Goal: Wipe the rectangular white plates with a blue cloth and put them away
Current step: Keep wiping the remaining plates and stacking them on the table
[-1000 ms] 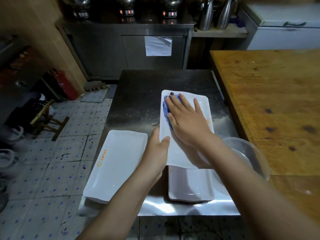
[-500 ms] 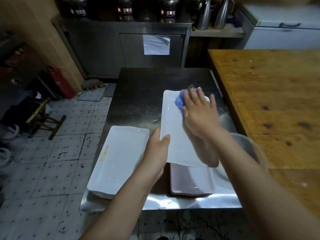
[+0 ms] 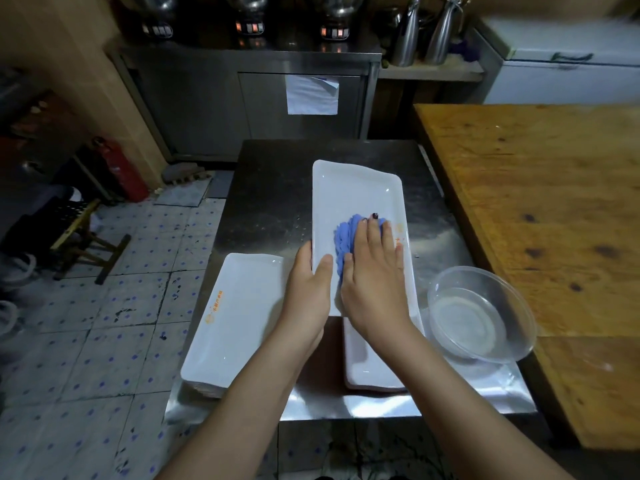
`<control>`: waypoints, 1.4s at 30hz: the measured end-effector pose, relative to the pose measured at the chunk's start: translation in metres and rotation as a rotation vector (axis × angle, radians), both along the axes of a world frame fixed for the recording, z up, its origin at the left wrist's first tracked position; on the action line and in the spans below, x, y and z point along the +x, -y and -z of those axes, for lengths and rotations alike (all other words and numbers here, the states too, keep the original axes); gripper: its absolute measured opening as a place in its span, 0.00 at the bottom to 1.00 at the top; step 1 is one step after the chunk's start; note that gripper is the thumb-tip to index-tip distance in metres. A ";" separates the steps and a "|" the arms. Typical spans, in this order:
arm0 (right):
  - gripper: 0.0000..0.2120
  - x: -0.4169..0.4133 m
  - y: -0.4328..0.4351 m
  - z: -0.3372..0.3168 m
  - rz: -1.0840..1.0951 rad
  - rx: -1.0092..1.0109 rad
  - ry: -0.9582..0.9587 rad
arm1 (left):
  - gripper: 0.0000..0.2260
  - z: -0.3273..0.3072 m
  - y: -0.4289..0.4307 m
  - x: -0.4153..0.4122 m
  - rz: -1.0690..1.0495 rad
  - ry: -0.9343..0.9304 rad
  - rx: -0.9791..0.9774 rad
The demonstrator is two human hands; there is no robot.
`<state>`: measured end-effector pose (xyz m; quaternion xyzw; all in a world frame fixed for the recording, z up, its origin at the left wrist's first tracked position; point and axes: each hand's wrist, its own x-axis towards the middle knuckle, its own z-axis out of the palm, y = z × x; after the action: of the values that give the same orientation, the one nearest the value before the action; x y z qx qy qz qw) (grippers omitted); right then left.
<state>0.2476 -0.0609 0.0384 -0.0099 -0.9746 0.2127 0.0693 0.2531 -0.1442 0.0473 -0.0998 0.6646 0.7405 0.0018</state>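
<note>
A long rectangular white plate [image 3: 353, 199] lies lengthwise on the steel table [image 3: 270, 188], its near end resting over another white plate [image 3: 367, 368]. My left hand [image 3: 310, 289] grips the top plate's left rim, thumb over the edge. My right hand [image 3: 375, 275] presses a crumpled blue cloth [image 3: 343, 240] flat onto the plate's middle. A stack of white plates [image 3: 239, 317] with an orange mark sits at the table's left front corner.
A clear plastic bowl [image 3: 481, 313] holding water stands right of the plates, against the wooden table [image 3: 540, 202]. Beyond the steel table is a steel cabinet [image 3: 249, 98]. A tiled floor [image 3: 104, 323], a stool and a red extinguisher [image 3: 123, 171] lie to the left.
My right hand has drawn the blue cloth from the plate's far end back toward its middle. My left hand kept its hold on the left rim.
</note>
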 end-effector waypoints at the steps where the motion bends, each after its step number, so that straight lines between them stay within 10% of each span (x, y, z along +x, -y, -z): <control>1: 0.28 0.003 0.003 -0.002 -0.052 -0.018 0.001 | 0.12 0.000 0.000 -0.001 0.011 -0.007 0.015; 8: 0.26 0.029 0.007 -0.004 -0.319 -0.077 0.056 | 0.09 0.000 0.005 -0.006 -0.021 0.067 0.130; 17: 0.27 -0.017 -0.052 -0.001 0.015 0.329 -0.004 | 0.06 -0.003 0.002 0.000 -0.001 0.072 0.046; 42: 0.26 0.000 -0.047 0.013 -0.169 0.267 0.030 | 0.09 0.005 -0.023 0.006 -0.066 0.132 -0.059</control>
<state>0.2474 -0.0138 0.0257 0.0781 -0.9925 0.0859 0.0372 0.2592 -0.1212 0.0426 -0.1703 0.6808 0.7122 0.0180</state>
